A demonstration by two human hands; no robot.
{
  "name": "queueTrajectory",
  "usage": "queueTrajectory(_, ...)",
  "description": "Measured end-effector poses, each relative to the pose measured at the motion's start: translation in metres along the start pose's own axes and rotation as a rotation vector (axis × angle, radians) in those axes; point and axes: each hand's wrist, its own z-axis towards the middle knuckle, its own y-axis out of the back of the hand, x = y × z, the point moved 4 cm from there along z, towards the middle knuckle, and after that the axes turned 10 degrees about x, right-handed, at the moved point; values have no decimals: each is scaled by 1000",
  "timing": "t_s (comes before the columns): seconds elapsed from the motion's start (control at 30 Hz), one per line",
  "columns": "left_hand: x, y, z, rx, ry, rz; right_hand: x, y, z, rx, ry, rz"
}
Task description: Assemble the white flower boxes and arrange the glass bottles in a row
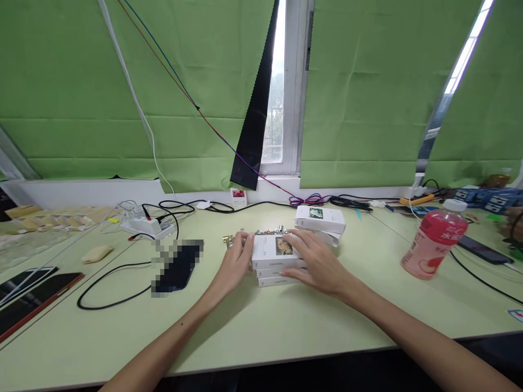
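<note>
Left hand [237, 262], right hand [321, 264] — holding boxes [266, 253]; white, stacked

Pale green table [229, 337], stacked white boxes [272, 264], pink bottle [433, 242]; dark phone [182, 267], white power strip [143, 225]

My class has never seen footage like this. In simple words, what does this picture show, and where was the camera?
There is no machine here, only a person's bare left hand and right hand. One camera, worn on the head, looks forward and down. The hands touch opposite sides of a stack of white boxes on a pale table; how firmly they grip is unclear. More white boxes lie behind. A dark phone, partly pixelated, lies left; a pink bottle stands right.
</note>
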Motion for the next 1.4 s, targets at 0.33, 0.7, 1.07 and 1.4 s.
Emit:
queueTrajectory(0.33, 12, -10, -17, 330, 377, -494, -2, -3, 1, 209, -81, -123)
queueTrajectory(0.7, 5, -32, -29, 236, 580, -760, -15, -5, -1, 203, -68, -90)
queueTrajectory(1.07, -1, -48, -26, 243, 564, -778, -21, 0, -6, 358, -114, 187)
queueTrajectory(1.4, -1, -55, -31, 256, 444, -673, -23, 3, -11, 350, -87, 257)
